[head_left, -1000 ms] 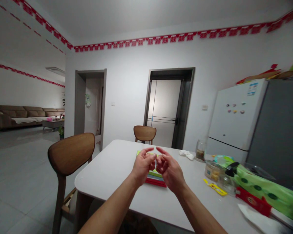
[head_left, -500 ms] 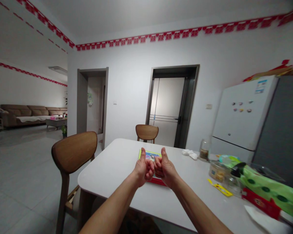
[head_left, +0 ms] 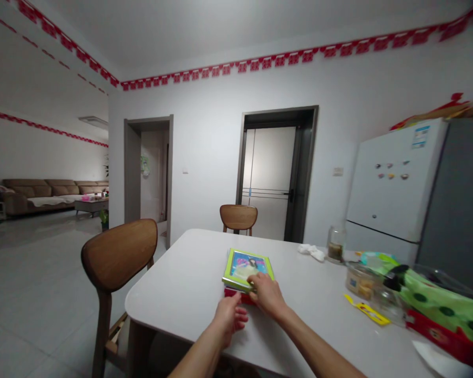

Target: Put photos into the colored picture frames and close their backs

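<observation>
Our right hand reaches forward, fingers half curled on the near edge of a green-framed picture book; we cannot tell if it grips. Our left hand, loosely curled and empty, lies just below, on the white table.

The book has a lime-green frame around a blue picture; the bag is green with dark spots.

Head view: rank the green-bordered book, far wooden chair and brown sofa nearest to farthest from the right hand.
1. Green-bordered book: touching the right hand.
2. Far wooden chair: beyond the table.
3. Brown sofa: far left, across the room.
</observation>
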{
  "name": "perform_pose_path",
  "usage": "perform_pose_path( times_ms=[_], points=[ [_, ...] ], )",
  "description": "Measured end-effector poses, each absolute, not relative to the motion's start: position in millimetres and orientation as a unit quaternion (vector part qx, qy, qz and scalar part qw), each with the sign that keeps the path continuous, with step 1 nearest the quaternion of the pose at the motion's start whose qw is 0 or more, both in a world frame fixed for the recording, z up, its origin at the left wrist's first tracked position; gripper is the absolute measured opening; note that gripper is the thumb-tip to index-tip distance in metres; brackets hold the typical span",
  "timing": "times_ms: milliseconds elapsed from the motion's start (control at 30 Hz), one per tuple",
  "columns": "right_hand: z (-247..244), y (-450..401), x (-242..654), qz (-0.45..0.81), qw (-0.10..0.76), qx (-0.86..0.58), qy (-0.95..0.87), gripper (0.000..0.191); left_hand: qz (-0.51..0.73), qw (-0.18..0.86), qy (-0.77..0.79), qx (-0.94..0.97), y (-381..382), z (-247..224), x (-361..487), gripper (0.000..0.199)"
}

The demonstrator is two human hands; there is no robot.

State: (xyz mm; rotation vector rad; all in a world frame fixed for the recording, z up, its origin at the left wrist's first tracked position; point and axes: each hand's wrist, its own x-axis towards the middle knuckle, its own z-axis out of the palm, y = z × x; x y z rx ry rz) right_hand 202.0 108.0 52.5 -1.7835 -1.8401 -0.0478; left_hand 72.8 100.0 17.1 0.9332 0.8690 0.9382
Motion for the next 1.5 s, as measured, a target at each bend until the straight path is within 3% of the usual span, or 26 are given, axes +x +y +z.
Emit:
perform_pose_path(
  times_ms=[200,267,367,433,567,633,733,900,1133,1300,1500],
  points=[
    [37.0,65.4,188.3,-0.011,0.252,-0.615,-0.747,0.022,0.535,0.675,0.322,0.393,95.1,5.6,84.9,0.031],
    [35.2,52.1,189.8,0.018,0.315,-0.616,-0.722,0.03,0.563,0.657,0.31,0.394,86.3,10.0,86.5,0.029],
    [42.7,31.2,198.0,0.115,0.466,-0.63,-0.611,0.059,0.58,0.607,0.297,0.456,59.4,26.5,79.7,0.023],
    [54.0,12.4,202.7,0.237,0.556,-0.617,-0.504,0.069,0.562,0.507,0.273,0.593,34.7,41.4,69.8,0.02],
    [73.4,-27.6,201.5,0.445,0.663,-0.488,-0.352,0.061,0.472,0.233,0.213,0.823,-5.9,57.7,50.9,0.03],
    [72.8,-39.4,198.7,0.502,0.659,-0.453,-0.33,0.055,0.438,0.086,0.162,0.88,-13.9,51.8,47.2,0.034],
    [57.4,-40.8,200.5,0.556,0.603,-0.454,-0.349,0.046,0.407,-0.072,0.131,0.901,-13.3,30.3,49.7,0.024],
    [20.9,-14.9,222.1,0.49,0.513,-0.537,-0.456,0.038,0.392,-0.19,0.139,0.89,-3.2,-2.0,62.4,0.011],
    [-8.3,20.6,245.9,0.156,0.363,-0.709,-0.584,0.04,0.279,-0.164,0.162,0.932,8.0,-12.1,78.2,0.016],
    [-7.8,29.2,246.3,0.035,0.268,-0.743,-0.612,0.039,0.233,-0.101,0.204,0.945,3.6,-9.2,85.0,0.016],
    [-2.0,29.4,243.3,-0.014,0.234,-0.733,-0.638,0.031,0.304,0.13,0.32,0.888,17.1,-4.8,55.9,0.033]
  ],
)
